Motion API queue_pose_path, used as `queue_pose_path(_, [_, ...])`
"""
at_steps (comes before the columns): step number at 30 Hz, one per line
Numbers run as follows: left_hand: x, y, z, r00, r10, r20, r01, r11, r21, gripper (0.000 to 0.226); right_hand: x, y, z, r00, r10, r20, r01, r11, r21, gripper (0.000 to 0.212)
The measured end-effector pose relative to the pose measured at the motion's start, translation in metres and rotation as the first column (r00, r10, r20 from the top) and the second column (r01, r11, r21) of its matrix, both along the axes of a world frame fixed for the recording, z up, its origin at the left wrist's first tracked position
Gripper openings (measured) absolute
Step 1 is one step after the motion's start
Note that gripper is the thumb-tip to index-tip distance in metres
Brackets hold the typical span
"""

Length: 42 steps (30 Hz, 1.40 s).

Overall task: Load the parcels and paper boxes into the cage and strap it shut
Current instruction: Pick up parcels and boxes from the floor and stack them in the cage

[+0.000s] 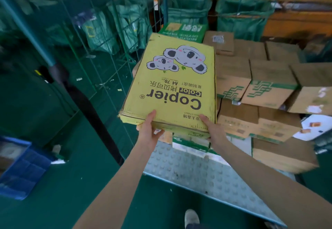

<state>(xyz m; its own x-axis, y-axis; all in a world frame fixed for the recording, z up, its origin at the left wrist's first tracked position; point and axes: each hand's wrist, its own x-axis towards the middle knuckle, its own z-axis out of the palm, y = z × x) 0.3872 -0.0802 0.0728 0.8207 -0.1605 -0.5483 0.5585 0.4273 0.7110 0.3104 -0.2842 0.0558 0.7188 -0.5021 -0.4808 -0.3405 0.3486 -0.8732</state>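
Observation:
A yellow copier-paper box point(172, 83) with koala drawings is held in the air in front of me, tilted, at the cage's open front. My left hand point(149, 130) grips its near left corner, thumb on top. My right hand point(212, 128) grips the near right edge the same way. Inside the wire cage point(115, 31) brown cardboard parcels point(269, 85) with green print are stacked on the right, over the studded metal floor point(188, 165). A green paper box point(183, 31) lies at the back, and another green box point(190, 140) sits under the held one.
Green mesh cage walls stand at left and back, with green sacks point(107, 29) beyond them. A black strap point(93, 113) hangs from the left post. A blue crate point(21, 167) sits on the green floor at lower left. My shoe point(191, 218) is near the cage's front edge.

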Motion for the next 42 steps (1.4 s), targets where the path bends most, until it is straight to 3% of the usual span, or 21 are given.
queue_pose_path(1, [0.015,-0.01,0.005,1.0,0.004,0.005,-0.004,1.0,0.007,0.056,0.017,-0.011,0.003,1.0,0.011,0.007,-0.011,1.0,-0.007,0.132])
queue_pose_path(2, [0.026,-0.017,0.009,1.0,0.013,0.005,-0.013,1.0,-0.003,0.057,0.027,-0.018,0.009,0.999,0.024,0.025,-0.024,1.0,0.001,0.124])
queue_pose_path(5, [0.062,-0.039,0.021,0.999,0.035,0.01,-0.035,0.999,-0.028,0.06,0.062,-0.037,0.027,1.0,0.029,0.011,-0.03,0.999,0.026,0.069])
queue_pose_path(6, [0.073,-0.044,0.024,0.999,0.037,0.009,-0.037,0.999,-0.025,0.059,0.074,-0.043,0.028,1.0,0.01,0.011,-0.011,1.0,0.026,0.062])
queue_pose_path(13, [0.165,-0.073,0.039,0.999,-0.023,0.03,0.022,1.0,0.011,0.024,0.156,-0.066,0.036,0.998,0.012,0.069,-0.02,0.993,0.114,0.042])
queue_pose_path(19, [0.254,-0.093,0.048,0.99,-0.067,0.127,0.084,0.988,-0.131,0.028,0.249,-0.087,0.055,0.96,-0.187,0.208,0.15,0.972,0.18,0.068])
queue_pose_path(21, [0.287,-0.099,0.052,0.978,-0.104,0.18,0.119,0.99,-0.074,0.029,0.273,-0.087,0.068,0.951,-0.206,0.232,0.165,0.969,0.182,0.064])
queue_pose_path(23, [0.312,-0.105,0.059,0.97,-0.136,0.203,0.136,0.991,0.012,0.043,0.294,-0.089,0.076,0.953,-0.166,0.253,0.136,0.982,0.135,0.063])
queue_pose_path(25, [0.337,-0.111,0.061,0.967,-0.166,0.191,0.158,0.986,0.059,0.053,0.31,-0.093,0.079,0.967,-0.065,0.246,0.076,0.997,-0.033,0.061])
queue_pose_path(30, [0.379,-0.126,0.063,0.954,-0.265,0.138,0.24,0.955,0.177,0.054,0.341,-0.115,0.072,0.99,-0.021,0.141,0.056,0.968,-0.246,0.065])
queue_pose_path(34, [0.407,-0.141,0.061,0.963,-0.235,0.132,0.214,0.964,0.157,0.045,0.38,-0.126,0.069,0.999,-0.05,-0.013,0.039,0.897,-0.44,0.074])
queue_pose_path(38, [0.418,-0.151,0.065,0.957,-0.256,0.134,0.238,0.962,0.136,0.034,0.41,-0.138,0.075,0.992,-0.108,-0.071,0.069,0.906,-0.418,0.06])
queue_pose_path(42, [0.431,-0.153,0.069,0.954,-0.269,0.132,0.242,0.952,0.189,0.027,0.434,-0.149,0.077,0.983,-0.165,-0.085,0.12,0.914,-0.388,0.063])
